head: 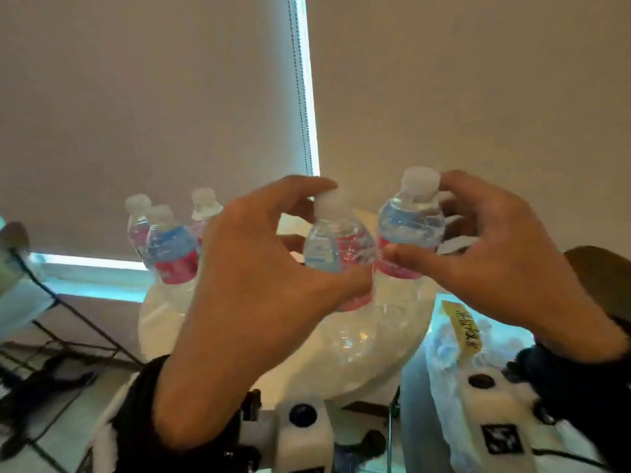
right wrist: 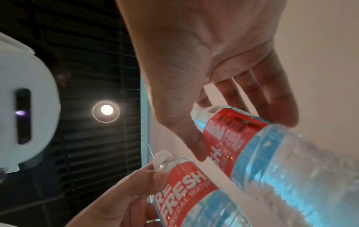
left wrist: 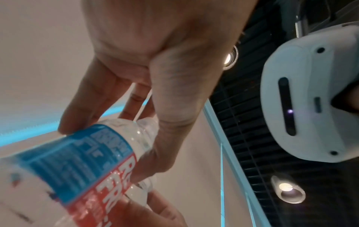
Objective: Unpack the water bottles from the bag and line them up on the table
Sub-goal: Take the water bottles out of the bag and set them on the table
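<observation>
Drawn roller blinds (head: 136,97), beaded cord (head: 300,97), round ceiling lamp (right wrist: 106,109), slatted dark ceiling (left wrist: 252,138)

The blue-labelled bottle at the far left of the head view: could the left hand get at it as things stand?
Probably not right away. The left hand is already gripping a bottle, so it would have to set that down first. Otherwise the way looks free: the blue-labelled bottle stands upright just left of that hand, with nothing between.
</observation>
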The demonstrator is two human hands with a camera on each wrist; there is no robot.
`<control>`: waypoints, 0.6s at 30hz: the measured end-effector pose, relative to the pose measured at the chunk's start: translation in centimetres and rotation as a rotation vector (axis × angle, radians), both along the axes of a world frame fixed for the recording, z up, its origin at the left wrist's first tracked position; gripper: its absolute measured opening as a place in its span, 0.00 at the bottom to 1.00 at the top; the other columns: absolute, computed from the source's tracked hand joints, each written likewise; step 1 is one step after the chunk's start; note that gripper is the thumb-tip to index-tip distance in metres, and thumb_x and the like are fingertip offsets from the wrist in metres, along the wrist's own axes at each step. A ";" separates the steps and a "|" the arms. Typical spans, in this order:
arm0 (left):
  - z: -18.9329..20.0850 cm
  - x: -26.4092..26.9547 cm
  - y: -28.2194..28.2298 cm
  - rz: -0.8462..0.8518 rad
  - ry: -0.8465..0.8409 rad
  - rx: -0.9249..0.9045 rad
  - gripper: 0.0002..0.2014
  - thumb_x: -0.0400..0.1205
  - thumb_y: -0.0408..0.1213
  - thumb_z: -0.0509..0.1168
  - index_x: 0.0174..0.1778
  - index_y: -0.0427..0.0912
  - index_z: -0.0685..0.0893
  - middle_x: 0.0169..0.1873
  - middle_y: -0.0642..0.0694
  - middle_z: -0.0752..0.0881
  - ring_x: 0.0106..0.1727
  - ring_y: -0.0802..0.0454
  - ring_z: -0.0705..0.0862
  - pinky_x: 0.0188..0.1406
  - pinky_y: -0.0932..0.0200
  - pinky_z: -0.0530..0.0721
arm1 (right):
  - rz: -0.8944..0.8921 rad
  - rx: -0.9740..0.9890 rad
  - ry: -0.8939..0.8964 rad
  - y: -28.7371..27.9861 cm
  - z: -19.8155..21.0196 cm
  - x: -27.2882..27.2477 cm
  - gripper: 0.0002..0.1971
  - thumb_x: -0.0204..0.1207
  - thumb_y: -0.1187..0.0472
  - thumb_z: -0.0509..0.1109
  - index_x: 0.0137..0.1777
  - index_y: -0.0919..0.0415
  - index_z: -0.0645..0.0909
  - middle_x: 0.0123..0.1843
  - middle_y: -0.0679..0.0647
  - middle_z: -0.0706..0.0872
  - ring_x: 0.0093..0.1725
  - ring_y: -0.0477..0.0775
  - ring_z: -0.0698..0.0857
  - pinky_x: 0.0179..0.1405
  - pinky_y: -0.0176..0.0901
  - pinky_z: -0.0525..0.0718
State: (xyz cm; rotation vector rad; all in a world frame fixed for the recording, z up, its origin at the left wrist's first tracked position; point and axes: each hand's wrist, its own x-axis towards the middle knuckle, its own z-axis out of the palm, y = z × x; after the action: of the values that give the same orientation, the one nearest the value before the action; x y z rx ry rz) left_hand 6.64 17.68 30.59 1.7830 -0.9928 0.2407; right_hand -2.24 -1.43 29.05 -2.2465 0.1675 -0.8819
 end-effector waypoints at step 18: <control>-3.0 10.3 5.3 0.328 0.025 0.068 0.28 0.62 0.41 0.85 0.54 0.58 0.81 0.42 0.66 0.82 0.39 0.64 0.86 0.32 0.71 0.77 | 0.155 0.059 0.153 6.6 -2.6 15.1 0.32 0.66 0.53 0.84 0.70 0.50 0.78 0.53 0.45 0.87 0.49 0.48 0.90 0.50 0.40 0.90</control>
State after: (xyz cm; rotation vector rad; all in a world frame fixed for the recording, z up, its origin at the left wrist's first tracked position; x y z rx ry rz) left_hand 16.91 22.95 27.58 2.0030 -0.6938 0.3912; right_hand 12.83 5.14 26.50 -2.2375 0.0874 -0.6158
